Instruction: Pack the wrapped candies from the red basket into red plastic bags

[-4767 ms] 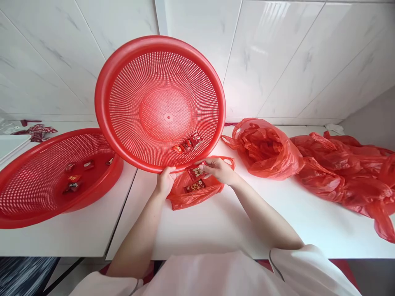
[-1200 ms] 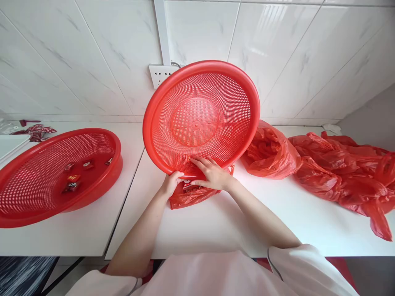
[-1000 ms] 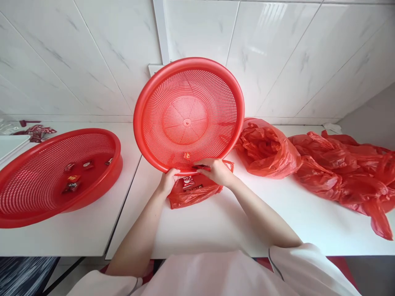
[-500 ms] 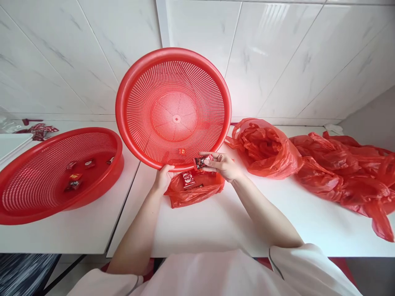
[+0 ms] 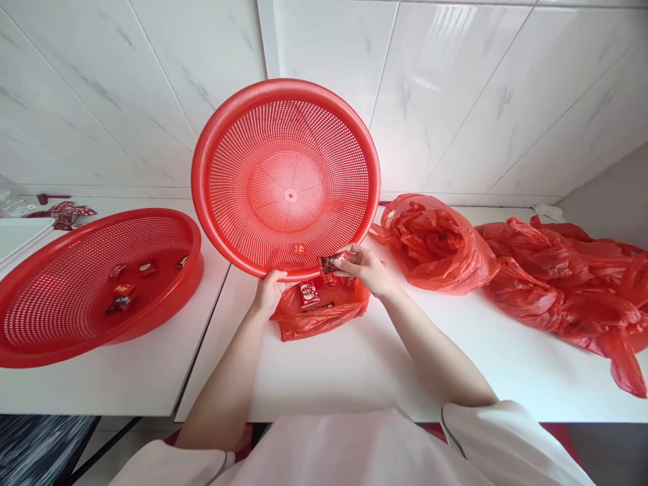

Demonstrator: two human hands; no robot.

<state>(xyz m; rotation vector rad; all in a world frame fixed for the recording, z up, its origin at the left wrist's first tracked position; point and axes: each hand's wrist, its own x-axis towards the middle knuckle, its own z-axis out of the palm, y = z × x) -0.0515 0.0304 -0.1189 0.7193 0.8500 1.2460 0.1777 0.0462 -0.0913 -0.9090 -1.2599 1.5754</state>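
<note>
A small red bag [image 5: 318, 316] is lying open on the white table [image 5: 354, 371], with wrapped sweets showing in its mouth. At its 10 o'clock, the left hand [image 5: 268, 295] is clamped on the lower rim of a round red sieve basket [image 5: 285, 177]. The basket is being held tipped up on edge, its open side turned toward the wearer and its base toward the tiled wall [image 5: 455, 94]; one small sweet [image 5: 300, 249] is resting inside near the bottom rim. At the bag's 1 o'clock, a dark red wrapped sweet [image 5: 330, 262] is being pinched between thumb and fingertips of the right hand [image 5: 367, 270], its long axis running roughly 9 to 3, just beside the basket's rim and above the bag. Out at 9 o'clock, a second red basket [image 5: 96, 283] is lying tilted on the table with a few sweets inside. At 3 o'clock, crumpled red bags [image 5: 531, 277] are piled
</note>
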